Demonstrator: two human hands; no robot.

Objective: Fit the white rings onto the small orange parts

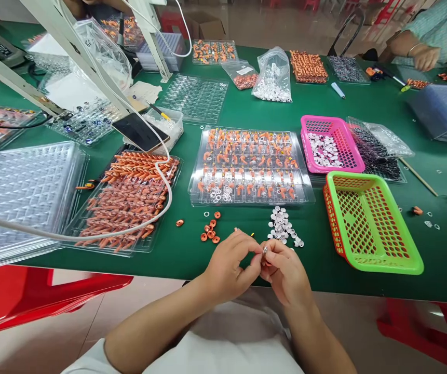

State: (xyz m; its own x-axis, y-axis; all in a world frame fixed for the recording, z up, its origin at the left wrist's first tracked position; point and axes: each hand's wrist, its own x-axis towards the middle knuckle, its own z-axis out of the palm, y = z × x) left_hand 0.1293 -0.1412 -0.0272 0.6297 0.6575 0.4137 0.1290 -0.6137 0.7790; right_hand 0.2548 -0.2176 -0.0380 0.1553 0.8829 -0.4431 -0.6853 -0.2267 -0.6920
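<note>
My left hand (231, 267) and my right hand (290, 272) meet at the near edge of the table. Between their fingertips is a small part (265, 251), pale and shiny on top with some orange beneath it; the fingers hide most of it. The right fingers are closed round this part, and the left thumb and forefinger pinch at its left side. Just beyond the hands lie a pile of small white caps (280, 224) and several round orange pieces (210, 228). Farther back stands a clear tray (251, 200) filled with orange curved pieces and some white rings.
On the right are a green basket (404, 267) and a pink basket (351, 165) with white pieces. To the left, a tray of orange-brown sticks (125, 208) sits under a white cable (137, 227). A phone (141, 131) rests on a container. Across the table, a co-worker's hand (425, 56) is visible.
</note>
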